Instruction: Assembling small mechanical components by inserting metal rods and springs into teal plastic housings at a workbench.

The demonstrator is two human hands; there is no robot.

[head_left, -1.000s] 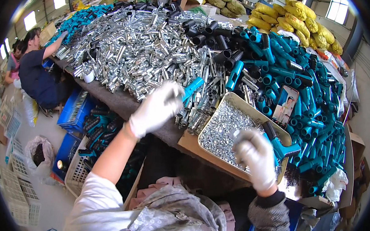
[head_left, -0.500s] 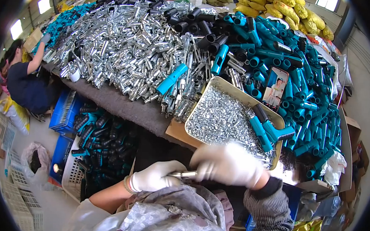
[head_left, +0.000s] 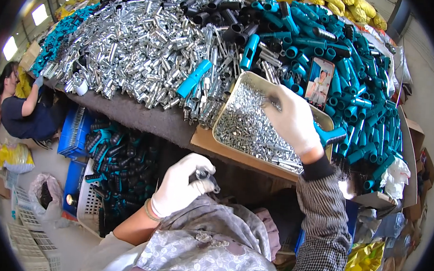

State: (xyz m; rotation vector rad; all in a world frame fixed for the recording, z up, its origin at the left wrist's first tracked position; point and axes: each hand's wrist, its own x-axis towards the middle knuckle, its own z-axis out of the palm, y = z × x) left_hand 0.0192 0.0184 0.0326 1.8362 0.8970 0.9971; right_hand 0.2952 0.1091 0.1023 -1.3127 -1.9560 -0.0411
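Half a second ago both gloved hands met low over the lap around a small metal piece; now the right hand (head_left: 292,121) has risen to the metal tray (head_left: 228,117), while the left hand (head_left: 181,185) stays low near the body. That left hand is curled, thumb and fingers pressed on a small dark metal part (head_left: 203,175) that sticks out above the knuckles, close over the patterned grey clothing of the lap. Above the tray, the right hand hangs with its fingers bent downward into the small silvery pieces (head_left: 250,127) that fill it; whether they pinch anything cannot be told, since the back of the glove hides the fingertips. This tray sits tilted on a sheet of brown cardboard (head_left: 211,144) at the near edge of the table. Behind it lies a broad heap of shiny metal tubes (head_left: 133,46), with black sleeves (head_left: 219,11) at the far side and a great pile of teal handles (head_left: 340,63) to the right. One lighter blue handle (head_left: 194,78) lies on the metal tubes just left of the tray, and a phone (head_left: 319,83) leans among the teal handles beyond the right hand. Below the table's edge stand crates of dark handles (head_left: 121,164). Far left, another person (head_left: 25,109) in a dark top reaches up to the table.
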